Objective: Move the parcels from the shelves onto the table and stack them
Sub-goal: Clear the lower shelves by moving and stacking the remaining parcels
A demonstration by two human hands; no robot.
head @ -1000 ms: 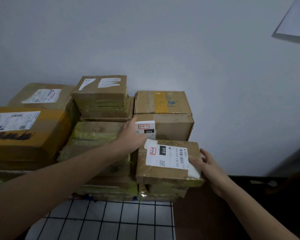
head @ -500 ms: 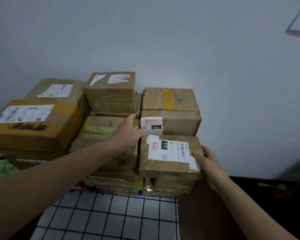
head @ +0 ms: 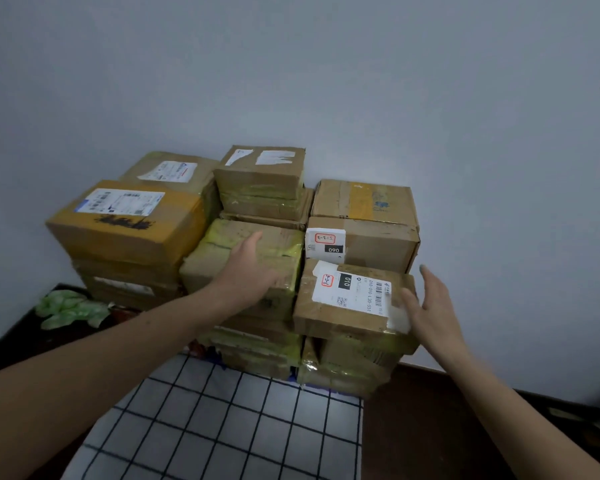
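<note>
Several brown cardboard parcels are stacked against the wall on a table. The front right parcel (head: pixel 347 306), with a white "010" label, lies on top of a lower stack. My right hand (head: pixel 426 303) is open beside that parcel's right end, fingers straight, thumb near its corner. My left hand (head: pixel 253 268) rests flat, fingers straight, on the green-taped parcel (head: pixel 222 251) just left of it. Behind stands a parcel with a "060" label (head: pixel 378 244), another box on top of it.
A large yellow-taped parcel (head: pixel 129 223) tops the left stack. A white cloth with a black grid (head: pixel 222 420) covers the table in front of the stacks. Crumpled green plastic (head: pixel 70 310) lies at the far left. The wall stands right behind the parcels.
My right hand has let go of the "010" parcel and opened beside it. My left hand slid off that parcel's left side onto the green-taped parcel. The view moved nearer.
</note>
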